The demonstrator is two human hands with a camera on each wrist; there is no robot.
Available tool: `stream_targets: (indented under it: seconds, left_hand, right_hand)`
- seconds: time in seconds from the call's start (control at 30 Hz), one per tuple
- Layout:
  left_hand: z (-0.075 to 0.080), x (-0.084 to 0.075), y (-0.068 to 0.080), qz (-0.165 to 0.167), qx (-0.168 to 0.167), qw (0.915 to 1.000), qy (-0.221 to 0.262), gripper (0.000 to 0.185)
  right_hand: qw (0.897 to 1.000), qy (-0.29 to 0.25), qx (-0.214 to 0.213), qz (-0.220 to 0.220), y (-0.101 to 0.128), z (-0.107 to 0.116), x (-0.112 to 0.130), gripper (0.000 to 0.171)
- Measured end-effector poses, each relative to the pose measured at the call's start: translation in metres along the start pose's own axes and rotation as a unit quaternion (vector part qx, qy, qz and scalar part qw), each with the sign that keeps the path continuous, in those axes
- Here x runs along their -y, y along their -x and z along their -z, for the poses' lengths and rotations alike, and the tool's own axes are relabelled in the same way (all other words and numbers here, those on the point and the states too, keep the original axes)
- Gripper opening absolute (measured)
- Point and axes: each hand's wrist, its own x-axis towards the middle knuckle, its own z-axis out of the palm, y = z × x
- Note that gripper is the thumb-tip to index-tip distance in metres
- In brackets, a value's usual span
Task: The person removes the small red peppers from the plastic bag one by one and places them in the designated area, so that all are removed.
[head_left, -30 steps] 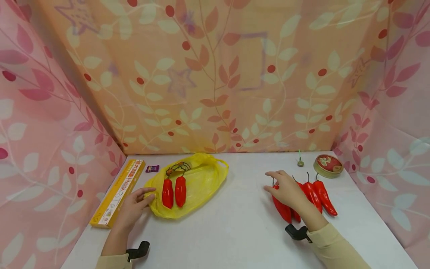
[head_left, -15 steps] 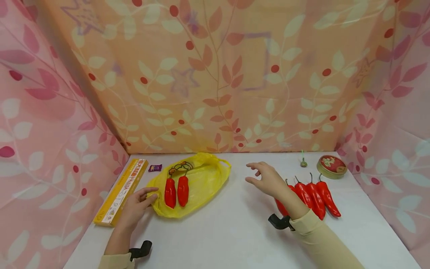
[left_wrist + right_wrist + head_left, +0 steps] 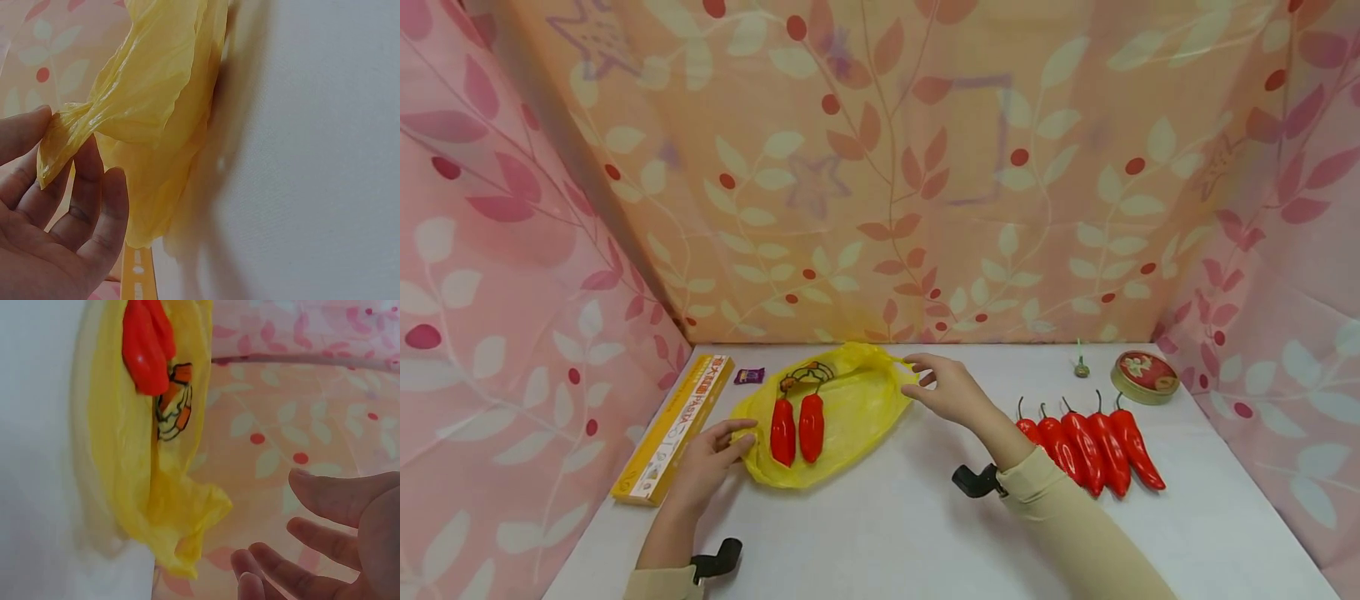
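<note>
A yellow plastic bag (image 3: 850, 404) lies flat on the white table (image 3: 895, 517). Two red peppers (image 3: 797, 429) rest side by side on its left half, also seen in the right wrist view (image 3: 147, 344). My left hand (image 3: 741, 437) is at the bag's near left edge, and in the left wrist view it (image 3: 65, 165) pinches a gathered fold of the bag (image 3: 156, 94) between thumb and fingers. My right hand (image 3: 917, 379) hovers with spread fingers at the bag's right handle (image 3: 898, 360). The right wrist view shows that hand (image 3: 294, 550) just short of the bag (image 3: 181, 512).
Several red peppers (image 3: 1093, 450) lie in a row on the right. Behind them stand a round red tin (image 3: 1142, 377) and a small green object (image 3: 1081, 367). A long yellow box (image 3: 673, 429) and a purple wrapper (image 3: 749, 376) lie at the left. Patterned cloth walls (image 3: 887, 183) enclose three sides.
My right hand has left the row of peppers and moved left across the table to the bag's right handle. The left hand has stayed at the bag's edge.
</note>
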Motion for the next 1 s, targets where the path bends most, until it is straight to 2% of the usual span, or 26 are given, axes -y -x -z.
stream_targets:
  seconds: [0.33, 0.73, 1.0]
  left_hand:
    - [-0.001, 0.000, 0.000, -0.010, 0.001, 0.9998, 0.017, 0.041]
    - [-0.001, -0.001, 0.001, 0.002, 0.007, 0.9999, 0.015, 0.043]
    - [-0.002, -0.003, 0.001, -0.002, 0.009, 0.9999, 0.013, 0.043]
  right_hand:
    - [0.999, -0.041, 0.014, 0.022, -0.035, -0.035, 0.027, 0.049]
    - [0.996, -0.080, 0.044, -0.019, -0.066, -0.089, 0.043, 0.056]
    - [0.987, -0.138, 0.063, -0.061, -0.081, -0.123, 0.044, 0.063]
